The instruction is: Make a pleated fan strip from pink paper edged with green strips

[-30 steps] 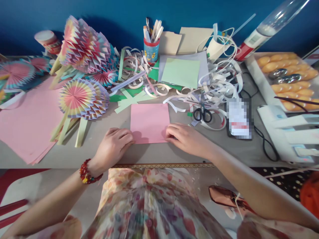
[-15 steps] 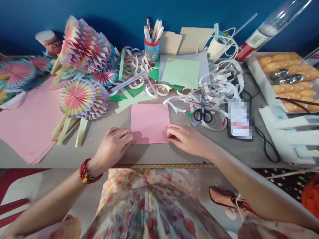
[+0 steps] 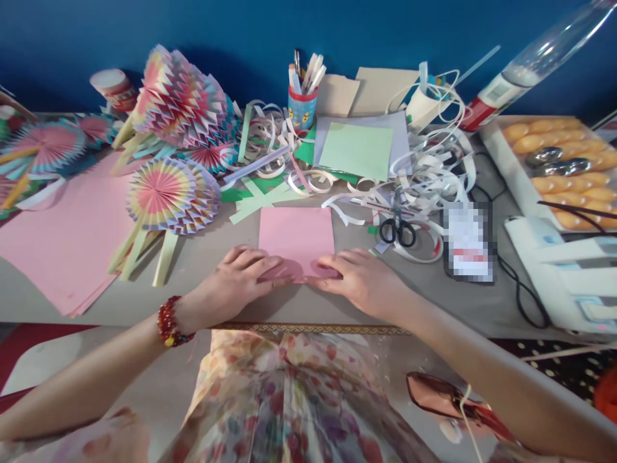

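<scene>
1. Left hand: the fingers are bent and rest on the near left part of the pink paper. The thumb lies along the near edge. Whether the fingers pinch the paper cannot be told.
2. Right hand: the fingers are curled over the near right part of the same paper, the thumb pointing inward along the near edge. Whether they grip it cannot be told.
3. Pink paper: it lies on the table directly in front of the person, between the two hands. Its far part is uncovered.
4. Left wrist: a red bead bracelet encircles it.
5. Left side: a pleated paper fan lies beside a stack of larger pink sheets.
6. Right side: black-handled scissors lie near the paper; a phone lies farther right.
7. Behind the paper: pale green strips lie crossed. Farther back, a green sheet rests on a pale purple sheet, near a pen cup.
</scene>
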The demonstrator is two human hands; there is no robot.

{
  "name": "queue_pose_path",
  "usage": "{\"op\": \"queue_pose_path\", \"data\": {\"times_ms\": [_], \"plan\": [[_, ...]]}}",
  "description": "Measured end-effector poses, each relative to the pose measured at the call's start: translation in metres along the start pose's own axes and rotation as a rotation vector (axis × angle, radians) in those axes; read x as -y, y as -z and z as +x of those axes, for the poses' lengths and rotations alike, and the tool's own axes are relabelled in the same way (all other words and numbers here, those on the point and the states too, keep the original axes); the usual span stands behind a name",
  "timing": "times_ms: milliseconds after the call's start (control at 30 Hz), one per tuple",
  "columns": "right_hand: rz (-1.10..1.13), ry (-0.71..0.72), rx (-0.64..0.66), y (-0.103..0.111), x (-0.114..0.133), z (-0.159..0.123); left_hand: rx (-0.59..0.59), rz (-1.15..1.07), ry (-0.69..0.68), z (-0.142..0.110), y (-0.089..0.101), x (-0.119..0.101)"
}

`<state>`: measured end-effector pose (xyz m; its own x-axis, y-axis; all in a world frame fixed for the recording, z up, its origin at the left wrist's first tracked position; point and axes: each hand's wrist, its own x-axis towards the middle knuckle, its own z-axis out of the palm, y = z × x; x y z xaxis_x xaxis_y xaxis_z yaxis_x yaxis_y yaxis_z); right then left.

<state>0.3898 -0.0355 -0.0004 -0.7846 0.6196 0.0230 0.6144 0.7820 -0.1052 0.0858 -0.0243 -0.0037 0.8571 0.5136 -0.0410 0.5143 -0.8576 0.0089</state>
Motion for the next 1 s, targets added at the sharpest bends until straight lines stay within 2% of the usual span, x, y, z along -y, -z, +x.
{"op": "queue_pose_path", "data": {"times_ms": [167,333,500,567,700,1000], "plan": [[-0.128,0.009,-0.060,0.000,0.006,-0.002,0.021,0.010,-0.019,0.000,0.004,0.004],[-0.143,-0.004,-0.079,0.000,0.027,-0.002,0.026,0.054,-0.051,0.002,0.008,-0.004],[-0.150,-0.019,-0.145,-0.003,0.047,0.003,-0.090,-0.013,-0.103,0.009,0.001,-0.027],[-0.141,-0.019,-0.149,-0.004,0.048,0.003,-0.107,-0.099,-0.087,0.011,-0.005,-0.034],[-0.064,-0.042,-0.146,-0.006,0.038,-0.004,-0.012,-0.208,-0.071,0.010,-0.010,-0.036],[0.071,-0.227,-0.135,-0.016,0.030,-0.045,0.053,-0.274,-0.069,0.009,-0.003,-0.034]]}}
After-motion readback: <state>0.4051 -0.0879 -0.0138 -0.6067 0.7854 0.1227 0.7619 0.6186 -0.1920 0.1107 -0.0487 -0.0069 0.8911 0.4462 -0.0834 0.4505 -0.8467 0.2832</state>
